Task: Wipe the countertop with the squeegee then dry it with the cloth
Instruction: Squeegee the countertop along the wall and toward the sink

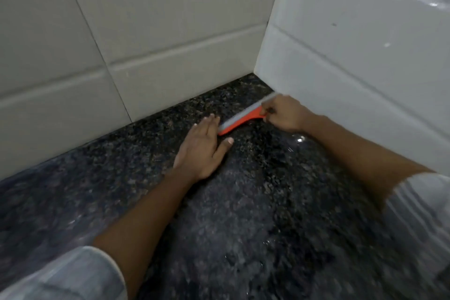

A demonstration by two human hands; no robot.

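Sleeves: pale (73, 273), nearest the camera
Squeegee (239, 120): orange body, grey blade, lying on the dark speckled desk (243, 226) near the tiled corner
Right hand (283, 114): fingers curled round its handle
Left hand (203, 148): fingers flat, together, touching the blade's end

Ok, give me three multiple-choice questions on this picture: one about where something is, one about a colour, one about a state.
1. Where is the squeegee?
A. in the far corner of the countertop
B. hanging on the tiled wall
C. at the near edge

2. What colour is the squeegee's body?
A. blue
B. orange-red
C. green

3. What is the left hand doing?
A. gripping a cloth
B. lying flat and open
C. raised in the air

Key: 1 A, it sits where both walls meet; 2 B, orange-red under a grey blade; 3 B, palm down while the right hand holds the handle.
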